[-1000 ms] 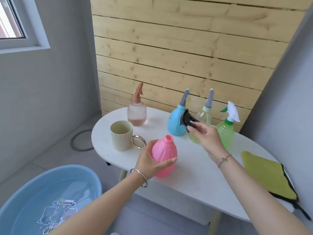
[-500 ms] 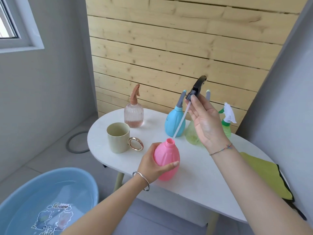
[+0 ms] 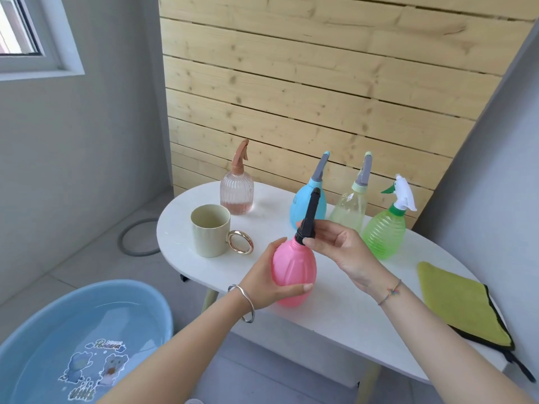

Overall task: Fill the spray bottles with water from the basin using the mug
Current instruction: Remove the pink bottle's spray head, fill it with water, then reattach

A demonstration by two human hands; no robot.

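Observation:
A pink spray bottle (image 3: 293, 268) stands near the front of the white oval table (image 3: 335, 313). My left hand (image 3: 269, 282) grips its body from the left. My right hand (image 3: 339, 246) pinches the black spray head (image 3: 309, 218), which sits on the pink bottle's neck. A cream mug (image 3: 210, 230) with a gold ring handle stands to the left, its inside looking dry. On the floor at lower left lies the blue basin (image 3: 84, 342), holding water.
Behind stand a ribbed pink glass bottle (image 3: 236, 189), a blue bottle (image 3: 303, 205), a pale yellow bottle (image 3: 350, 209) and a green bottle (image 3: 385, 231), all capped. A yellow-green cloth (image 3: 463, 304) lies at the table's right end. A wooden slat wall backs the table.
My right hand picked the black spray head up from the table, raised it with its tube over the pink bottle, then lowered it onto the neck. My left hand stayed on the bottle.

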